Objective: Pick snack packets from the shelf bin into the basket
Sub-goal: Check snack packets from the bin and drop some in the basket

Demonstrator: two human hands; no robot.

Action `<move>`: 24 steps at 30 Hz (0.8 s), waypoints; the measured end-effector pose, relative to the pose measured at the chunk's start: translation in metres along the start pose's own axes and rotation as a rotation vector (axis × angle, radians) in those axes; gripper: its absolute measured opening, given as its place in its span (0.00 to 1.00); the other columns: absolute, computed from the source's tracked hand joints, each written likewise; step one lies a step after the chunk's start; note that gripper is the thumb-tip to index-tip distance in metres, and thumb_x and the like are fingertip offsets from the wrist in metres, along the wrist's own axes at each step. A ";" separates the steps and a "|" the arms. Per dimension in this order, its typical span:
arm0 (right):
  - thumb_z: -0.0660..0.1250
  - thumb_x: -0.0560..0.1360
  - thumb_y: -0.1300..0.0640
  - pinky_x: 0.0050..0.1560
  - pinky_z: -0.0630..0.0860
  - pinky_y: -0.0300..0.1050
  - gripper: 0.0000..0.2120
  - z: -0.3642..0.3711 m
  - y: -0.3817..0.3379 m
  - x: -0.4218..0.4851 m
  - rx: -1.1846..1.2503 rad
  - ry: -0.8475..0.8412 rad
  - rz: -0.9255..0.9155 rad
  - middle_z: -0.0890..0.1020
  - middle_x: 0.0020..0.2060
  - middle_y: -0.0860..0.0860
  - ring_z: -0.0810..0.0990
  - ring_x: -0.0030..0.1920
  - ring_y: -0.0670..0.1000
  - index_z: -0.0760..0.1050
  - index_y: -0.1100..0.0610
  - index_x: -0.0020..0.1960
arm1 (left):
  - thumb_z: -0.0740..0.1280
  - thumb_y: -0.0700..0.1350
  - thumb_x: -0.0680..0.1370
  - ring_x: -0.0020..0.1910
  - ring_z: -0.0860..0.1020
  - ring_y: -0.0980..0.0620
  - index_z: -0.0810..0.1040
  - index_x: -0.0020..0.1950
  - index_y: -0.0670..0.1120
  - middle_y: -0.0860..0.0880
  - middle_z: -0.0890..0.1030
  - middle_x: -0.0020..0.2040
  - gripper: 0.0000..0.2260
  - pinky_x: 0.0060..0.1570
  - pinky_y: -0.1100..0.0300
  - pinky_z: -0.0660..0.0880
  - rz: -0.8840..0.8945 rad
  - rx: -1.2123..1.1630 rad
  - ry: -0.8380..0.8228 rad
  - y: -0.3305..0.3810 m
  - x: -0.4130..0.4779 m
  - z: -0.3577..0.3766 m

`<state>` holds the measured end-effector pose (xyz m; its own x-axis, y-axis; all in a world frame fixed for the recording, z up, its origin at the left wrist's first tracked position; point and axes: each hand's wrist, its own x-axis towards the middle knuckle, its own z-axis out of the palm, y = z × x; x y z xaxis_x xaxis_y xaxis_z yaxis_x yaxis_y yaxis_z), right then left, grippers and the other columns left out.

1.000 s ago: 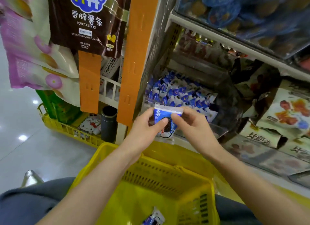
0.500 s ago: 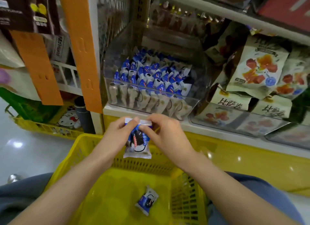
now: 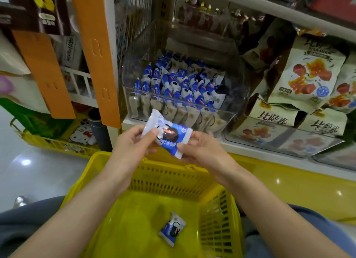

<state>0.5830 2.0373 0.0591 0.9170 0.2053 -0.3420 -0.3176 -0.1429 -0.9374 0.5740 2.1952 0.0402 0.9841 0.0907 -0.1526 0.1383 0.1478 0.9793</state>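
Turning now, the held packet (image 3: 167, 134) is going from hanging upright to lying slantwise, its sealed end swinging up to the left, while both hands are staying above the basket's far rim. Nearest the camera, grey trousers (image 3: 28, 225) are framing the yellow basket (image 3: 217, 209), and a second packet (image 3: 172, 228) in blue and white is lying on its floor, towards the right wall. Over that far rim, the left hand (image 3: 133, 142) is pinching the held packet's upper-left end, thumb across the front, and the right hand (image 3: 200, 152) is pinching its lower-right corner. Hands and packet are covering part of the white shelf edge (image 3: 269, 153) and the lower front of the clear bin (image 3: 227, 119). That bin is sitting on the shelf, packed with rows of matching packets (image 3: 179, 84). Just beside it on the right, pale bags (image 3: 312, 73) printed with red-orange pictures are leaning over another clear tray. Off to the left, orange strips (image 3: 96, 55) are hanging down, with a yellow crate (image 3: 48, 142) behind them on a glossy pale floor (image 3: 38, 177) that is catching the ceiling lights.
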 end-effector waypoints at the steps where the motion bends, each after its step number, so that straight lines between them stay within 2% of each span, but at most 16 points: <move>1: 0.65 0.75 0.66 0.41 0.78 0.37 0.08 0.002 0.001 -0.002 -0.113 -0.048 -0.007 0.83 0.43 0.55 0.80 0.37 0.45 0.74 0.57 0.51 | 0.64 0.43 0.78 0.39 0.80 0.57 0.79 0.47 0.48 0.51 0.83 0.42 0.04 0.40 0.63 0.78 0.054 0.052 0.021 0.000 0.000 -0.001; 3: 0.67 0.73 0.67 0.45 0.77 0.40 0.12 0.005 0.004 -0.002 -0.315 -0.040 -0.066 0.83 0.48 0.57 0.79 0.42 0.46 0.74 0.54 0.52 | 0.64 0.42 0.78 0.38 0.80 0.59 0.78 0.45 0.50 0.53 0.82 0.40 0.05 0.37 0.66 0.77 0.128 0.125 0.034 0.001 0.000 -0.002; 5: 0.72 0.69 0.63 0.52 0.74 0.40 0.18 0.006 0.006 -0.001 -0.454 0.036 -0.116 0.81 0.51 0.51 0.78 0.48 0.44 0.72 0.54 0.56 | 0.64 0.43 0.77 0.38 0.80 0.58 0.79 0.45 0.49 0.52 0.82 0.40 0.04 0.37 0.65 0.77 0.142 0.157 0.036 0.003 0.000 -0.003; 7: 0.74 0.69 0.58 0.54 0.72 0.36 0.22 0.007 0.006 0.000 -0.505 0.067 -0.175 0.79 0.52 0.45 0.76 0.52 0.42 0.70 0.54 0.60 | 0.65 0.42 0.77 0.40 0.79 0.55 0.79 0.46 0.48 0.49 0.83 0.41 0.03 0.40 0.61 0.77 0.147 0.198 0.028 0.003 0.001 -0.004; 9: 0.71 0.71 0.57 0.53 0.74 0.35 0.16 0.011 0.005 0.001 -0.428 0.056 -0.252 0.79 0.49 0.45 0.77 0.51 0.43 0.72 0.54 0.57 | 0.66 0.41 0.76 0.40 0.79 0.57 0.80 0.45 0.48 0.49 0.83 0.41 0.03 0.43 0.59 0.77 0.165 0.254 -0.011 0.004 0.000 -0.004; 11: 0.68 0.74 0.56 0.52 0.75 0.39 0.07 0.014 0.003 0.002 -0.355 0.085 -0.288 0.80 0.45 0.47 0.79 0.48 0.46 0.74 0.52 0.51 | 0.66 0.41 0.76 0.41 0.79 0.57 0.79 0.47 0.46 0.49 0.83 0.42 0.03 0.44 0.59 0.77 0.156 0.251 -0.043 0.002 -0.002 -0.002; 13: 0.67 0.75 0.56 0.48 0.75 0.39 0.02 0.015 0.003 0.002 -0.301 0.099 -0.270 0.80 0.41 0.47 0.79 0.45 0.46 0.74 0.51 0.46 | 0.65 0.42 0.77 0.39 0.80 0.58 0.78 0.47 0.44 0.50 0.83 0.40 0.04 0.39 0.64 0.79 0.110 0.159 -0.040 0.000 -0.003 0.000; 15: 0.67 0.75 0.56 0.47 0.75 0.38 0.03 0.016 0.003 0.001 -0.303 0.062 -0.233 0.79 0.40 0.45 0.78 0.45 0.45 0.73 0.51 0.45 | 0.63 0.44 0.78 0.35 0.80 0.61 0.78 0.46 0.45 0.53 0.83 0.36 0.06 0.34 0.68 0.76 0.062 0.085 -0.017 -0.002 -0.003 0.000; 17: 0.67 0.74 0.56 0.48 0.77 0.42 0.04 0.019 0.004 -0.001 -0.351 0.037 -0.225 0.79 0.42 0.45 0.80 0.46 0.48 0.73 0.52 0.47 | 0.62 0.44 0.79 0.34 0.80 0.61 0.78 0.43 0.47 0.53 0.82 0.34 0.07 0.31 0.70 0.74 0.054 0.090 -0.016 -0.002 -0.003 -0.001; 19: 0.67 0.75 0.55 0.51 0.78 0.48 0.06 0.021 0.004 -0.003 -0.393 0.067 -0.274 0.81 0.44 0.50 0.81 0.47 0.51 0.73 0.56 0.50 | 0.63 0.44 0.78 0.33 0.80 0.61 0.78 0.40 0.48 0.54 0.81 0.32 0.08 0.32 0.69 0.74 0.098 0.161 -0.050 -0.003 -0.003 -0.001; 21: 0.66 0.75 0.55 0.50 0.77 0.52 0.06 0.022 0.004 -0.005 -0.374 0.126 -0.311 0.83 0.42 0.53 0.81 0.46 0.51 0.75 0.57 0.47 | 0.63 0.44 0.78 0.32 0.77 0.63 0.76 0.38 0.50 0.55 0.80 0.31 0.09 0.33 0.69 0.72 0.163 0.274 -0.070 -0.003 -0.004 0.000; 24: 0.68 0.74 0.55 0.47 0.77 0.52 0.05 0.020 0.004 -0.004 -0.378 0.202 -0.352 0.82 0.38 0.53 0.80 0.41 0.51 0.77 0.58 0.44 | 0.63 0.45 0.78 0.32 0.74 0.59 0.75 0.37 0.51 0.55 0.77 0.30 0.09 0.35 0.62 0.70 0.216 0.356 -0.074 -0.007 -0.003 0.000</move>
<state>0.5730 2.0550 0.0555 0.9920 0.1189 0.0422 0.0912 -0.4448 -0.8910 0.5699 2.1935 0.0341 0.9983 0.0091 0.0584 -0.0550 -0.2179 0.9744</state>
